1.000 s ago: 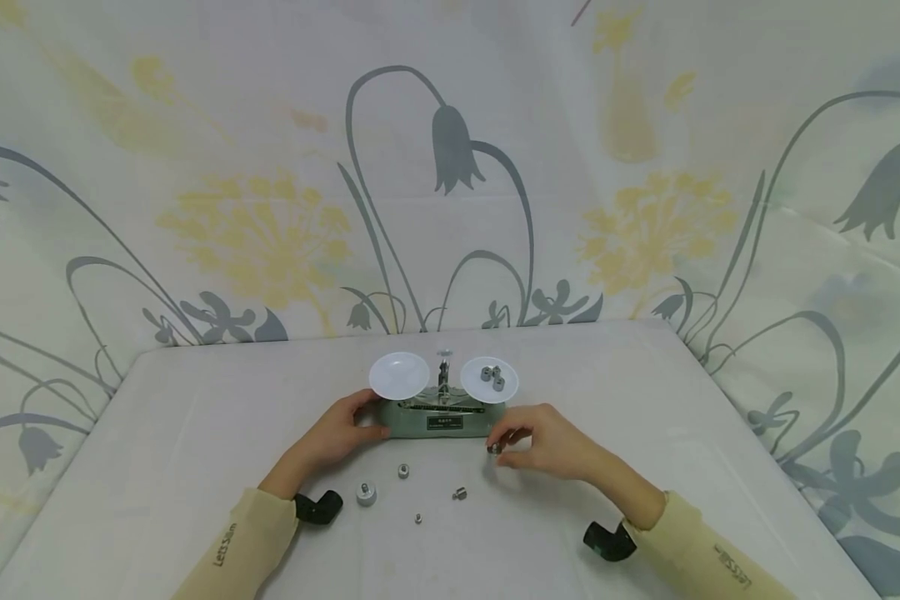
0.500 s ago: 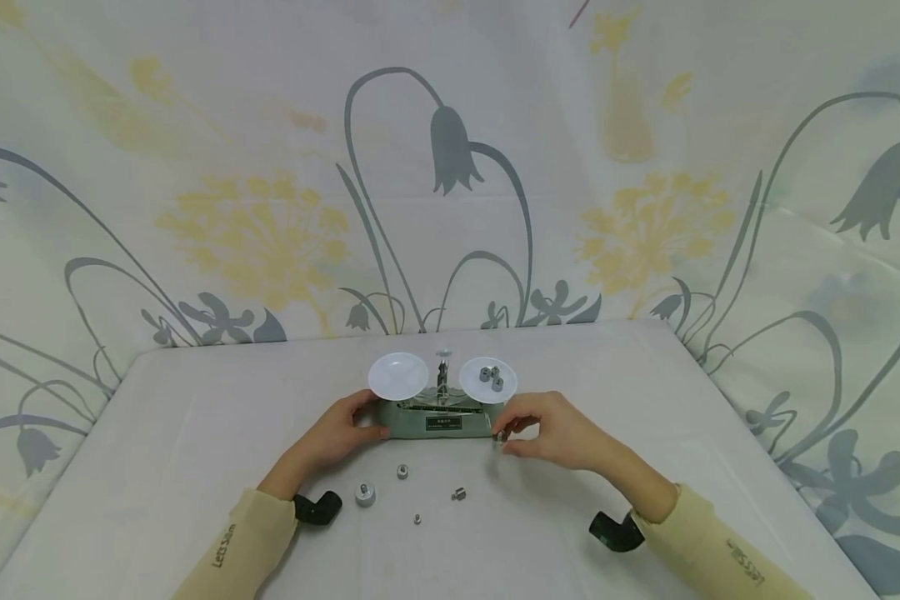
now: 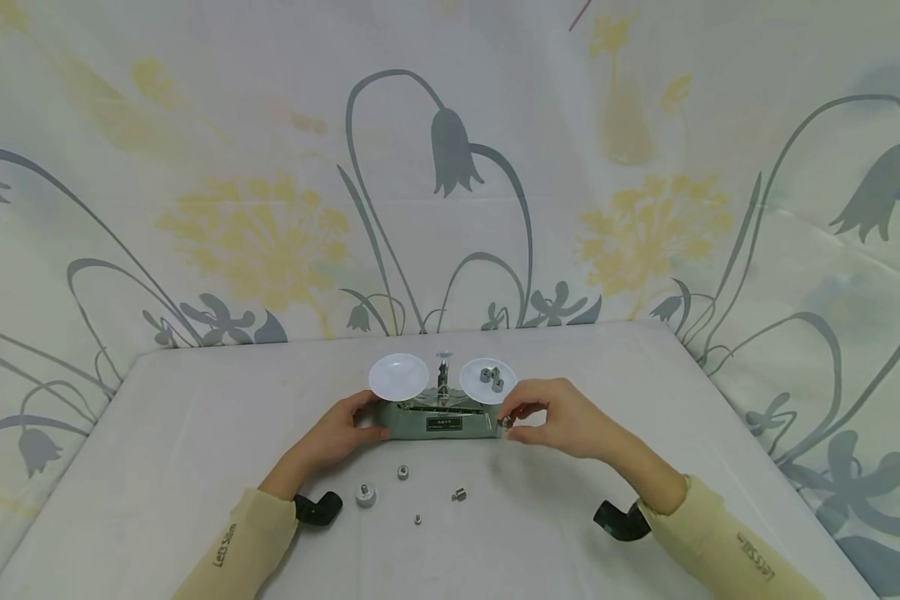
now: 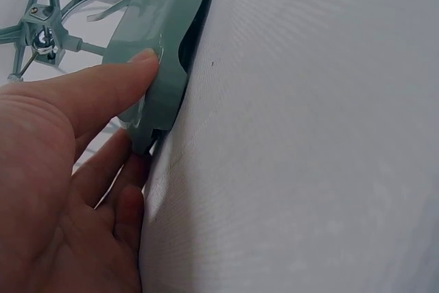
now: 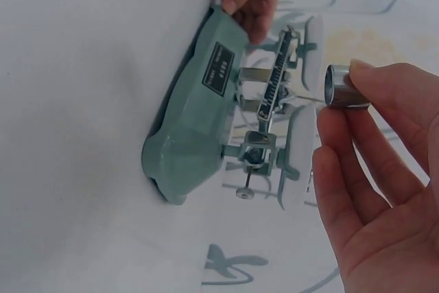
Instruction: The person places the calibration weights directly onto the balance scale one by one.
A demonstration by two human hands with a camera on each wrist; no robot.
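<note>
A green balance scale [image 3: 412, 427] with two white pans stands on the table. My left hand [image 3: 337, 432] grips the left end of its base; in the left wrist view the thumb lies on the front face and the fingers reach behind. In my right hand [image 3: 562, 417] a shiny metal weight [image 5: 346, 87] is pinched between thumb and fingers, just off the base's right end and lower than the right pan [image 3: 471, 388]. Three metal weights [image 3: 497, 385] sit on that pan. The left pan [image 3: 399, 377] bears nothing.
Several loose weights lie in front of the scale: a large one [image 3: 365, 496], a smaller one [image 3: 402, 472], one on its side [image 3: 460, 494] and a tiny one [image 3: 417, 519]. A flower-printed curtain [image 3: 450, 233] hangs behind the white table [image 3: 195, 425].
My right hand has lifted the pinched weight and shifted it slightly right, from in front of the base to beside its right end. My left hand keeps its grip in place.
</note>
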